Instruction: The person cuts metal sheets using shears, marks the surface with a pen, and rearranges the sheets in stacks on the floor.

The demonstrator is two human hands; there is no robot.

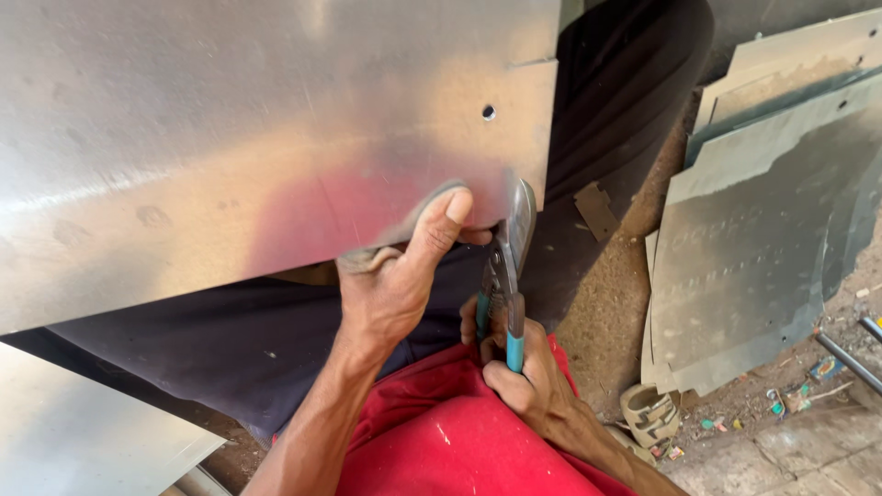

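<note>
Sheet metal [230, 138], a large shiny galvanised panel, is held across the lap, filling the upper left of the view and tilted toward the camera. Its lower edge is pinched by the left hand [395, 285], thumb laid flat on the face and the other fingers hidden behind; the grip is closed on the sheet. Tin snips [508, 276] with teal handles are clasped in the right hand [524, 367], fingers wrapped around both handles, the blades set at the sheet's lower right corner. Whether the blades are biting the edge cannot be told.

The sheet is judged thin, light for its size and springy, likely to flex and wobble if held far from the cut, with sharp edges and a slippery face. A hold close beside the blades, as seen, is judged soundest.

A small hole [488, 112] is seen near the right edge. Cut panels [763, 239] are stacked on the ground at right, well apart. The sheet's top and left are cut off by the frame.
</note>
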